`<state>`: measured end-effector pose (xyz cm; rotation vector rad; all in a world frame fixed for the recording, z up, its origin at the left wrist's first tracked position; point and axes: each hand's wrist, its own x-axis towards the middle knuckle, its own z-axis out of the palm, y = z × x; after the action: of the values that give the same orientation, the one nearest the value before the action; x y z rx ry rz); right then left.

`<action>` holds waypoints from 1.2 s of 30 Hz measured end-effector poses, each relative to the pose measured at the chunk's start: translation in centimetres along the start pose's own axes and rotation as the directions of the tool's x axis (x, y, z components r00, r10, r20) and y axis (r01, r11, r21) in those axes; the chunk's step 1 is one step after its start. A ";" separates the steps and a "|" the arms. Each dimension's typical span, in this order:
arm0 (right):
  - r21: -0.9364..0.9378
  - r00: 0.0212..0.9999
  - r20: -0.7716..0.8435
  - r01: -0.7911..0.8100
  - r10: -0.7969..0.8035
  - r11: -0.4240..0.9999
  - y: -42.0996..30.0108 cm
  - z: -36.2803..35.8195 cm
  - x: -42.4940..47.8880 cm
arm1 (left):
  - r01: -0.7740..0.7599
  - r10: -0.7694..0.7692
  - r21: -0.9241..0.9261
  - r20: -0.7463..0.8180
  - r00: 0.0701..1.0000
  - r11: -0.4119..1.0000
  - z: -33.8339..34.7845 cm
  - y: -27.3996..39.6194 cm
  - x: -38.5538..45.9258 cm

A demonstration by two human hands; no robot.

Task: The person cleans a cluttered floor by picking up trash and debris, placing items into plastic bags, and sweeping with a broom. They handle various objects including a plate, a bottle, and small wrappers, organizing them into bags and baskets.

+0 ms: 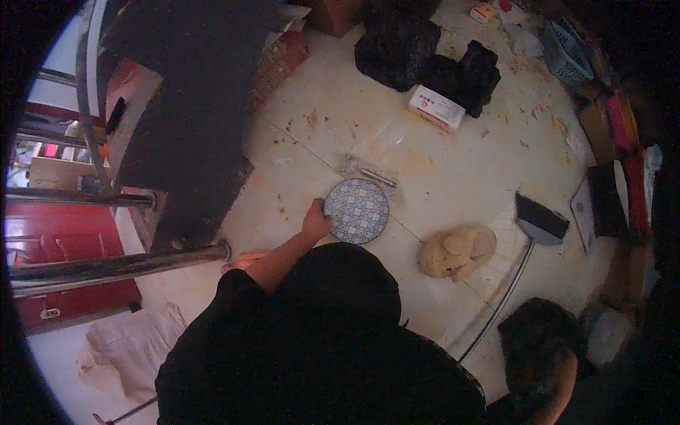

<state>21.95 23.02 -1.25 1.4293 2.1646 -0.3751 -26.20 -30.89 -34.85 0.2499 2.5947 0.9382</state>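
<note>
My left hand [317,219] grips the left rim of a round piece with a blue-and-white tile-like pattern [356,211], perhaps a stool seat. Just beyond its far edge, a short metal bar [378,177] shows at floor level. At the lower right my right hand [565,355] is against a black plastic bag [534,340]; dark shadow hides its fingers. A tan plush object [457,252], perhaps a slipper or toy, lies on the floor to the right of the round piece.
Right of the plush lies a long-handled broom [541,219]. Farther ahead, a white carton with writing [436,108] rests against black bags [398,50]. Debris dots the tiled floor [319,127]. A metal rail [122,264] juts in from the left; a blue basket [568,56] stands far right.
</note>
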 end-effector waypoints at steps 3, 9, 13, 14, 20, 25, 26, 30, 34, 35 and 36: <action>-0.038 0.995 0.012 0.104 -0.103 0.994 -1.5 1.7 1.1 | -0.087 0.082 0.016 0.174 0.981 0.996 0.9 3.7 0.4; -0.181 0.984 -0.040 0.162 -0.171 0.970 -4.9 2.0 -0.5 | -0.256 0.234 0.004 0.397 0.888 0.967 1.5 8.9 2.8; -0.015 0.974 -0.020 0.224 -0.224 0.974 -4.9 2.9 0.3 | -0.548 0.618 0.488 0.020 0.786 0.679 -0.9 11.0 8.5; -0.043 0.976 -0.004 0.216 -0.216 0.976 -4.9 3.4 0.6 | -0.562 0.696 0.620 0.034 0.717 0.547 -0.7 10.3 10.2; -0.028 0.966 0.004 0.257 -0.257 0.966 -5.8 4.7 -0.6 | -0.358 0.313 0.598 0.183 0.932 0.717 -0.2 8.7 13.0; -0.056 0.977 0.063 0.206 -0.203 0.977 -4.0 6.2 -0.7 | -0.428 0.364 0.133 0.341 0.867 0.894 -2.8 16.5 3.4; -0.094 0.981 0.075 0.183 -0.177 0.979 -3.8 6.9 -0.3 | -0.524 0.437 0.153 0.385 0.813 0.838 -2.1 16.2 1.2; -0.275 0.986 0.106 0.155 -0.130 0.949 -3.3 8.1 0.4 | -0.373 0.193 0.298 0.493 0.848 0.879 2.6 14.0 -4.0; -0.120 0.962 0.139 0.251 -0.234 0.961 -5.9 6.6 0.9 | -0.266 0.265 0.255 0.040 0.963 0.930 2.2 14.1 -5.6; -0.059 0.967 0.103 0.239 -0.232 0.969 -3.9 7.8 0.6 | -0.193 0.188 0.237 0.045 0.981 0.952 3.8 13.4 -4.5; -0.013 0.967 0.078 0.243 -0.241 0.970 -3.2 8.2 1.3 | -0.096 0.089 0.212 0.043 0.995 0.973 5.2 12.0 -3.9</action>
<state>20.81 18.65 -8.94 1.1215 2.2783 -0.4823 -20.04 -19.85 -29.69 0.4435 2.6729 0.6771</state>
